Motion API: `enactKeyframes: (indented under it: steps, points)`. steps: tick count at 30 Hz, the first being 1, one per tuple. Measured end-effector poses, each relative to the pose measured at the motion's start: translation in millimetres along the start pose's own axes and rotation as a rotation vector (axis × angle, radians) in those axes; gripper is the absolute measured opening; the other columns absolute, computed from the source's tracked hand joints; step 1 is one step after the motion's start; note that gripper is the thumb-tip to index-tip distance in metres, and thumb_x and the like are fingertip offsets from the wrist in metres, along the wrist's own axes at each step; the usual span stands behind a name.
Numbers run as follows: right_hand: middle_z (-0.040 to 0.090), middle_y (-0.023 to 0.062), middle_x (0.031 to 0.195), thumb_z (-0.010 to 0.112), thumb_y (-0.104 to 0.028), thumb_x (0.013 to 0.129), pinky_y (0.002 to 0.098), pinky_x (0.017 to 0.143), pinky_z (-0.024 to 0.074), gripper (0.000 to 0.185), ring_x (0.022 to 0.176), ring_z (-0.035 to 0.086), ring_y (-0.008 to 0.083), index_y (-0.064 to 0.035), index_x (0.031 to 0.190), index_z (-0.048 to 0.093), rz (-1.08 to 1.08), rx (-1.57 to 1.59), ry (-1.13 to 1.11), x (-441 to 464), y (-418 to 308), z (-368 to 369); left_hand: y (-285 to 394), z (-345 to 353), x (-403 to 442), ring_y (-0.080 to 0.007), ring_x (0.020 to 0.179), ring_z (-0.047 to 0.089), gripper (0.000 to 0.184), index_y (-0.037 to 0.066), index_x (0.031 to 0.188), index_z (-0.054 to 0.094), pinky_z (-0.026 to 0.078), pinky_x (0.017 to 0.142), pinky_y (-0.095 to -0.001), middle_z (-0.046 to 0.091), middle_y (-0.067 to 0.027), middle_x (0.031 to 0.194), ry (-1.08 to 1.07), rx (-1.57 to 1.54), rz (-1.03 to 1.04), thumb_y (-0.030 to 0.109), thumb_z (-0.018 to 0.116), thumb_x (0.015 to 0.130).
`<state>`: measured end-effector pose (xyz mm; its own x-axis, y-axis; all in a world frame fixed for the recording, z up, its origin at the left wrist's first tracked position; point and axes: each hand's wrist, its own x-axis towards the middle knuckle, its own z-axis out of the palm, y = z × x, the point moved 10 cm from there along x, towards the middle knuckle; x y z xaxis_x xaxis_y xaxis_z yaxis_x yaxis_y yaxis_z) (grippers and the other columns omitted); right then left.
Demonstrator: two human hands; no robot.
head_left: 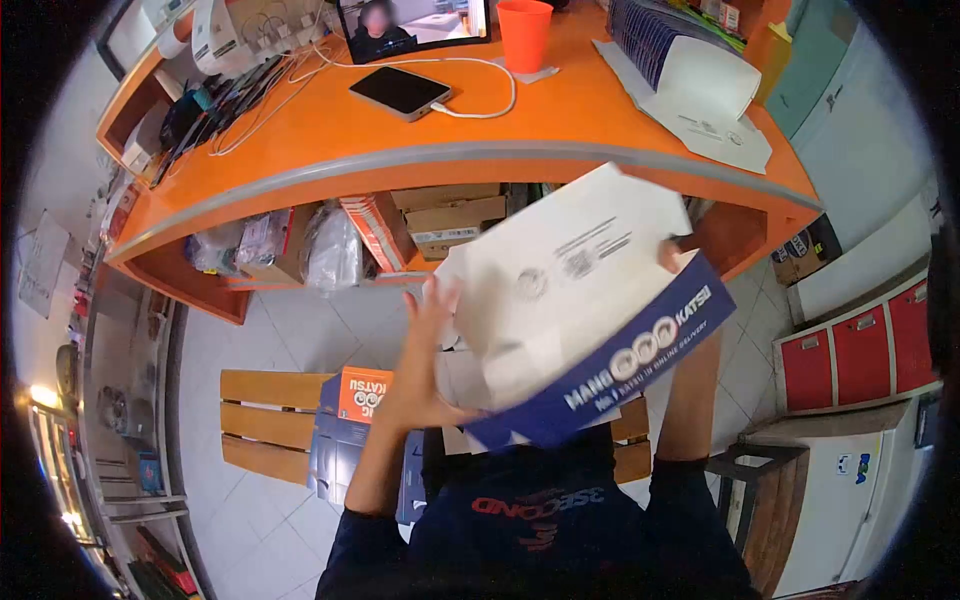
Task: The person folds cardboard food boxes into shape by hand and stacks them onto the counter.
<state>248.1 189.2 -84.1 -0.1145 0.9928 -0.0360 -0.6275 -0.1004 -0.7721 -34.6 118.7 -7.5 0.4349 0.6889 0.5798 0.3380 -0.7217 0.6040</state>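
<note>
A partly folded cardboard food box (555, 285), white inside with printed text, is held up tilted in front of my body. Its blue side panel (640, 355), lettered "KATSU", faces me. My right hand (678, 258) grips the right end of the box, thumb over the edge and the other fingers hidden behind the card. At the left end, my left hand (428, 350) has its fingers spread upward and its thumb beside the lower corner of the box. Flat blue cartons (340, 450), one with an orange panel, lie on the slatted wooden bench (265, 410) to my left.
Ahead is a curved orange desk (300, 150) with a phone (400, 92) on a white cable, an orange cup (525, 35) and a screen (430, 25). A stack of folded cartons (665, 50) stands at the desk's right. Red drawers (860, 350) are at far right.
</note>
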Motion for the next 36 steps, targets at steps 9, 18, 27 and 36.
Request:
enactKeyframes:
  steps: [9,18,27,36]
  points:
    - [0.055,0.0026,0.11,0.055,-0.024,0.093,0.0287,0.078,0.0443,0.027,0.089,0.053,0.0133,-0.0053,0.113,0.058,-0.554,-0.618,0.076,-9,-26,62,33,45,-5,-0.0283,0.087,0.067,0.029,0.008,0.102,0.061,0.054,0.074,-0.0374,0.062,-0.0072,0.086,-0.357,0.357,-0.039,0.009,0.066,0.073]
    - [0.048,0.0047,0.089,0.062,-0.029,0.089,0.0274,0.079,0.0348,0.026,0.085,0.044,0.0156,-0.0053,0.084,0.053,-0.429,-0.696,-0.324,-27,-5,102,-50,77,-29,-0.0091,0.076,0.061,0.016,0.001,0.097,0.065,0.05,0.068,-0.025,0.067,-0.0029,0.085,-0.367,-0.61,-0.881,0.015,0.064,0.089]
    - [0.05,0.0075,0.094,0.066,-0.017,0.083,0.0421,0.088,0.0303,0.018,0.096,0.046,0.0285,-0.0086,0.097,0.059,-0.645,-1.405,-0.02,-35,7,130,-68,91,-29,-0.0078,0.081,0.058,0.03,-0.002,0.109,0.066,0.049,0.073,-0.0228,0.067,-0.0038,0.091,-0.238,-0.731,-0.811,0.023,0.06,0.093]
    - [0.055,0.0095,0.095,0.065,-0.01,0.082,0.0438,0.089,0.0365,0.01,0.098,0.051,0.0298,-0.006,0.09,0.06,-0.716,-1.399,-0.276,-40,13,146,-58,89,-20,-0.0083,0.078,0.058,0.028,-0.003,0.104,0.068,0.049,0.068,-0.0232,0.068,-0.0051,0.091,-0.183,-0.775,-0.815,0.022,0.064,0.09]
